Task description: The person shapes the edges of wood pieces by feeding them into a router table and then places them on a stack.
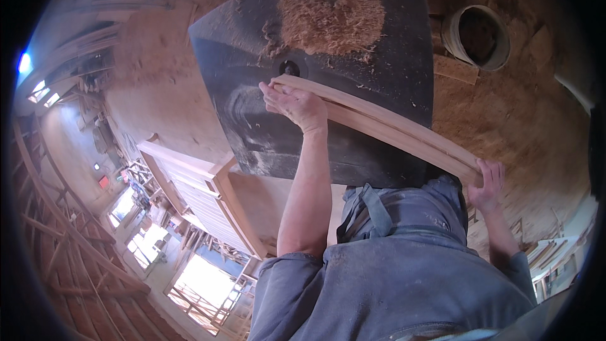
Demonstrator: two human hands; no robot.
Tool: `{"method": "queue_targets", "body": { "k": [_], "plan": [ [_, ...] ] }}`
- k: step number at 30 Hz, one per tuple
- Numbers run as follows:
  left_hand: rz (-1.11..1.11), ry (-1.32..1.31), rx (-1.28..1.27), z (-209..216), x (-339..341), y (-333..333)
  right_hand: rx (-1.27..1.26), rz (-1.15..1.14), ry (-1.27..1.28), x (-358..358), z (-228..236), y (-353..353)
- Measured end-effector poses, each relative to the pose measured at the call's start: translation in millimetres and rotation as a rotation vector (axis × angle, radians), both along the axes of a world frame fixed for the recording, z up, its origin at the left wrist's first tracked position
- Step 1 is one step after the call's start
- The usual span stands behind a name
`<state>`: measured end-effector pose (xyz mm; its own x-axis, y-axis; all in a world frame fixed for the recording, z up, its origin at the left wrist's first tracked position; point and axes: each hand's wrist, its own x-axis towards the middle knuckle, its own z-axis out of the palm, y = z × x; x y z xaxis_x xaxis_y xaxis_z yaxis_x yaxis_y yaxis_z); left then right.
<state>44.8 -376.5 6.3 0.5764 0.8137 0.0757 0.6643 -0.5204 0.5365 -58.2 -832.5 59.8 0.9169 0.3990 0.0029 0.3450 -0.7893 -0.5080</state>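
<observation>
A long, pale wooden strip (391,127) with a groove along its length lies slantwise across a dark machine table (214,88). My left hand (295,105) is closed on its far left end, right beside a round dark opening with a cutter spindle (289,68). At the strip's near right end, my right hand (488,184) grips it past the table's edge, fingers wrapped over the end. The strip's underside and part of the spindle are hidden.
A heap of wood shavings (331,9) covers the table's far part. On the dusty floor at the far right stands a round bucket (476,36). A slatted wooden frame (202,189) stands to the left, and stacked timber (76,44) lies at the far left.
</observation>
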Motion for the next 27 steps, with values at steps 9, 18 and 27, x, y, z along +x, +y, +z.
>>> {"method": "queue_targets", "body": {
  "k": [9, 18, 27],
  "plan": [
    [0.052, -0.089, -0.020, -4, 19, 53, 0.048, 0.039, 0.020, 38, 10, 46],
    [0.071, -0.254, 0.010, -26, 31, 170, 0.142, 0.098, -0.053, 85, -2, 128],
    [0.129, -0.288, 0.077, -33, 27, 280, 0.144, 0.198, -0.122, 127, -7, 214]
  ]
}}
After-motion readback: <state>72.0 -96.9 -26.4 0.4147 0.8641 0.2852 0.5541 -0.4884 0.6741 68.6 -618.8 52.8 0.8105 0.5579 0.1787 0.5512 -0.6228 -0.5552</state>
